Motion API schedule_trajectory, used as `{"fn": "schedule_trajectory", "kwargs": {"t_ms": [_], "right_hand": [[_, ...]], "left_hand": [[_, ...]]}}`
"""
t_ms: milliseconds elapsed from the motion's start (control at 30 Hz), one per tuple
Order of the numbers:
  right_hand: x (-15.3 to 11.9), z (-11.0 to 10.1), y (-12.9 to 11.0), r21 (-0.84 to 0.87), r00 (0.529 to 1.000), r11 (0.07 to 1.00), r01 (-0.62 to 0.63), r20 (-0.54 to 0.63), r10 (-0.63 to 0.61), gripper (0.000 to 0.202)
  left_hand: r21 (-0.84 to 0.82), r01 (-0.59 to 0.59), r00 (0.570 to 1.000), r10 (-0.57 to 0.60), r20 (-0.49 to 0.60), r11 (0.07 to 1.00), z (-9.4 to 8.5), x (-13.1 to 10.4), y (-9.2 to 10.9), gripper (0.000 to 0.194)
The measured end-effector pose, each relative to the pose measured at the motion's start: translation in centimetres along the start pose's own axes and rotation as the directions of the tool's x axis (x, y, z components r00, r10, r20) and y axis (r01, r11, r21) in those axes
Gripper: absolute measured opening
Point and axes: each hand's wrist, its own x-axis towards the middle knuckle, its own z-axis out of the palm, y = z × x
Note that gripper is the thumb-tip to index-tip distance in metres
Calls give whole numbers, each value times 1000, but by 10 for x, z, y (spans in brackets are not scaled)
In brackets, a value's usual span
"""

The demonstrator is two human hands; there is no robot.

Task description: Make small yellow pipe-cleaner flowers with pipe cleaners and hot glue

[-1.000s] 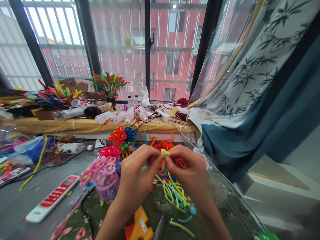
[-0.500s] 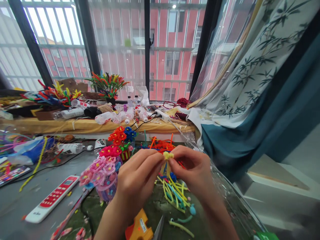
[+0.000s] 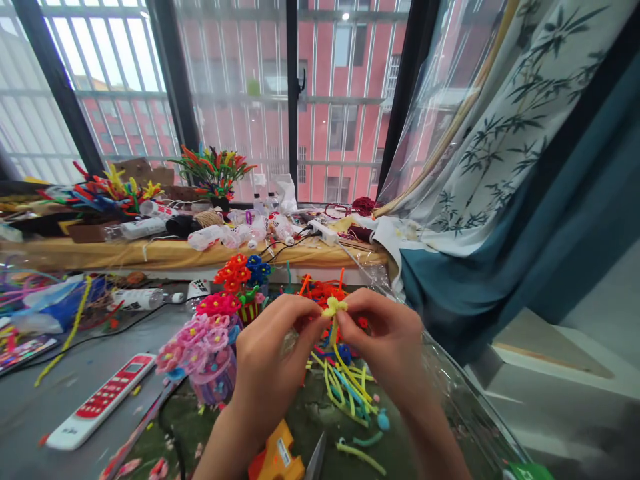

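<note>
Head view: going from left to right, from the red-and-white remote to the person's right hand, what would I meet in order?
Red-and-white remote, pink flowers, left hand, yellow fuzzy piece pinched between the two hands, right hand.

Remote (image 3: pixel 103 400) on the tabletop (image 3: pixel 30 407), left side; flower pot (image 3: pixel 213 387) right of it, just left of the left hand (image 3: pixel 273 343). Behind the remote, a lying bottle (image 3: pixel 133 299). Flower piece (image 3: pixel 333 307) between the fingertips of left and right hand (image 3: pixel 387 337), above and behind the loose strips (image 3: pixel 345 387), which lie in a heap in the gap between the hands. Blade (image 3: pixel 315 457) nearer the person, between the forearms. Sill (image 3: pixel 90 253) runs across behind the tabletop; on it, left to right: potted plant (image 3: pixel 215 170) toward the back, power strip (image 3: pixel 325 232), yarn bundle (image 3: pixel 364 205). Window frame (image 3: pixel 293 120) behind the sill. Curtain (image 3: pixel 450 293) hangs at right, beyond the right hand.
</note>
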Motion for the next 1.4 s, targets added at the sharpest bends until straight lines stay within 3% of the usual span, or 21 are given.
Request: {"fn": "schedule_trajectory", "kwargs": {"t_ms": [100,200,300,400,500,567,600,633,700,767,800,867,933,1000,1033,1100,1200,1300,1400], "right_hand": [[-2,5,-3,-195,958,942,274,-33,-286,17],[-3,7,-4,-285,907,867,408,18,-421,19],[-3,6,-4,-301,880,833,465,58,-471,19],[-4,7,-3,-281,908,867,412,47,-416,18],[-6,7,-2,-211,959,936,283,43,-280,17],[-7,8,-2,-130,982,974,186,49,-181,15],[-7,9,-3,-83,990,987,136,52,-132,14],[-7,9,-4,-35,995,996,83,55,-81,13],[-7,10,-6,53,998,998,-26,64,23,13],[-7,10,-7,120,992,987,-108,83,98,13],[-7,10,-8,138,990,982,-127,86,115,13],[-7,9,-8,129,993,986,-101,69,93,13],[-7,9,-8,49,999,999,18,25,-19,13],[-6,9,-7,-97,981,976,195,1,-195,15],[-6,9,-7,-174,958,944,281,2,-285,16],[-5,10,-6,-284,906,866,411,22,-423,17],[-5,12,-4,-332,865,808,488,57,-499,18],[-5,13,0,-355,842,772,528,97,-531,19],[-4,13,2,-360,825,752,553,105,-556,19]], "left_hand": [[-261,354,934,-328,139,898,-4,6,7,14],[-468,555,831,-468,300,687,-5,8,8,20],[-558,624,779,-495,385,547,-4,7,6,21],[-526,586,810,-457,367,617,-3,7,5,18],[-339,389,916,-319,244,857,-8,8,6,13],[-149,136,984,-115,139,979,-13,8,6,10],[-48,-18,995,23,99,999,-15,7,5,10],[55,-175,982,170,86,983,-18,6,5,12],[240,-461,887,444,125,854,-21,1,4,18],[382,-612,783,596,175,692,-21,-5,4,24],[442,-606,777,609,156,661,-20,-7,4,26],[470,-548,808,583,84,692,-17,-8,6,26],[326,-436,888,459,6,839,-15,-4,7,20],[86,-155,987,158,-29,984,-15,3,9,10],[-33,17,1000,-16,26,999,-15,6,10,10],[-242,331,938,-291,189,912,-17,11,10,16],[-458,611,791,-477,384,645,-18,12,7,22],[-555,733,677,-502,538,394,-17,10,2,29],[-577,771,628,-476,616,270,-15,9,-1,29]]}}
